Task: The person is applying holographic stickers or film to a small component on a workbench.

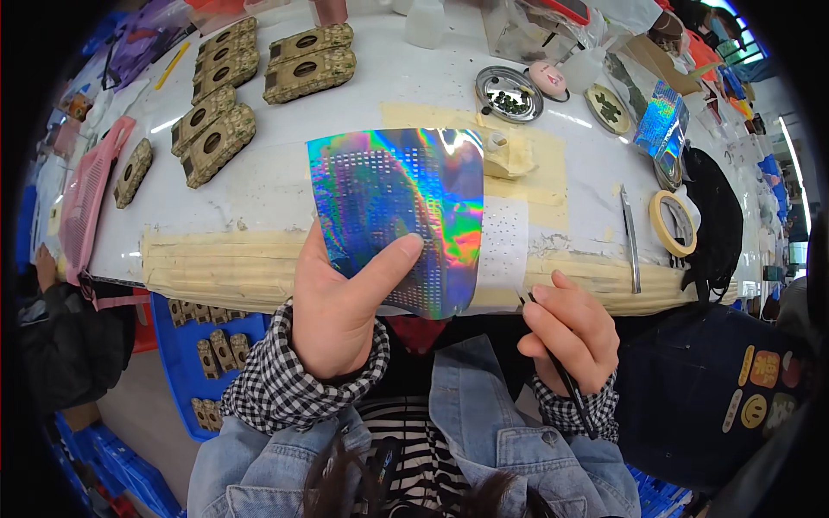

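Observation:
My left hand holds up a shiny rainbow holographic sheet, its thumb pressed on the front and the other fingers hidden behind. Rows of small rectangular marks cover much of the sheet. To the right, my right hand is closed around a slim black tool, whose tip points toward the sheet, apart from it. Whether the tool is tweezers or a pen-like blade I cannot tell. Behind the sheet lies a white paper with small dark specks. A beige block sits just beyond it.
Camouflage tank hull models stand at the far left; more fill a blue tray below the table. A metal dish holds small dark green parts. Right of my hands lie silver tweezers and a tape roll. Tape covers the table edge.

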Demonstrator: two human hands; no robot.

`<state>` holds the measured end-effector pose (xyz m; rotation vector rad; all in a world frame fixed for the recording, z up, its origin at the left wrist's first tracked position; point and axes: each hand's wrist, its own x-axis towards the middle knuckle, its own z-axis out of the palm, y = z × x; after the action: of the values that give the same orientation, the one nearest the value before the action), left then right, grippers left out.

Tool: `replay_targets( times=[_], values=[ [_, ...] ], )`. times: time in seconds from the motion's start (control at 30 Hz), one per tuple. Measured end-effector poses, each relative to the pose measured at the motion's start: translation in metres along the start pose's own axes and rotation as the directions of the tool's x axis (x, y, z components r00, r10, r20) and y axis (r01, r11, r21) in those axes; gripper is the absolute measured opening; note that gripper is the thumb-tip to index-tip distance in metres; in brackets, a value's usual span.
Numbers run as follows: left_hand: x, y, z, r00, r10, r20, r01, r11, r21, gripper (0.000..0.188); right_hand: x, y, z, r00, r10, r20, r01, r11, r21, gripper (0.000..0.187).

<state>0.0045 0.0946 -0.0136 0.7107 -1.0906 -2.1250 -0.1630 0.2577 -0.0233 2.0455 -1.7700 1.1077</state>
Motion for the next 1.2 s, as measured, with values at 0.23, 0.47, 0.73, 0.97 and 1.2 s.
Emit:
replay_targets(
  times=[0.23,0.47,0.73,0.97,1.2],
  values=[
    [-0.002,-0.005,0.000,0.999,-0.026,0.021,0.026,1.000,-0.012,0.036,0.034,-0.009,0.013,0.997,-0.062,-0.035,0.068,0.983,0.173,0.035],
    [-0.005,-0.005,0.000,0.999,-0.023,0.046,0.023,1.000,-0.011,0.037,0.038,-0.009,0.025,1.000,-0.025,0.001,0.024,0.976,0.218,0.037],
    [-0.006,-0.005,0.002,0.999,-0.031,0.040,0.031,0.999,0.013,0.036,0.037,-0.009,0.027,1.000,0.002,0.004,-0.003,0.972,0.234,0.035],
    [-0.006,-0.007,0.002,0.999,-0.011,0.044,0.010,1.000,0.029,0.035,0.037,-0.010,0.026,1.000,0.014,0.008,-0.015,0.977,0.213,0.034],
    [-0.006,-0.010,0.003,0.997,0.059,0.044,-0.063,0.995,0.078,0.035,0.039,-0.013,0.025,0.998,0.067,0.013,-0.068,0.976,0.205,0.033]
  ],
)
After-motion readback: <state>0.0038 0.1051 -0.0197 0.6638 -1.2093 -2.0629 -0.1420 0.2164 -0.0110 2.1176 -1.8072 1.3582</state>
